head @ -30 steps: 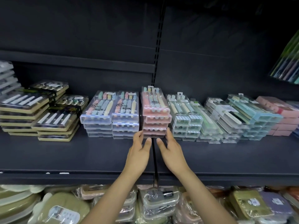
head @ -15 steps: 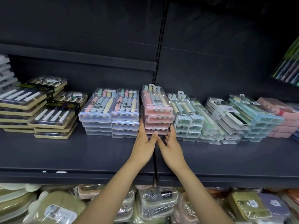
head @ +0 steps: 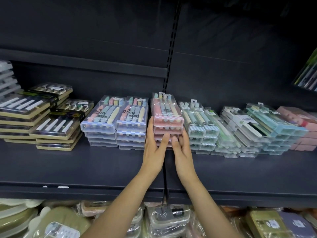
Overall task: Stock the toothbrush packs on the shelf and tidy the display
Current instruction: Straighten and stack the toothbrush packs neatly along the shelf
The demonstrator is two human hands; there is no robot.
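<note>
Change: over the last second I watched both hands leave the bare shelf front and close in on the pink stack (head: 167, 123) at centre frame.
Left hand (head: 154, 148): fingers run up the stack's left side, thumb across its front; it clasps the packs.
Right hand (head: 182, 148): mirrors it on the right side, thumb on the front, fingers wrapped behind the edge.
Meaning: I judge this is squaring or shifting the pile, so we are in the tidying part, not adding stock.
Where: the pink stack sits on the dark shelf (head: 85, 169), against the blue-checked stacks (head: 115, 121) to its left and just beside the mint stacks (head: 199, 124) to its right.
Count, pink: about four or five packs; lower ones hidden by the hands.
Count, blue-checked: two piles, four packs each.
Count, gold-tray stacks (head: 56, 127): three piles, left of frame.
</note>
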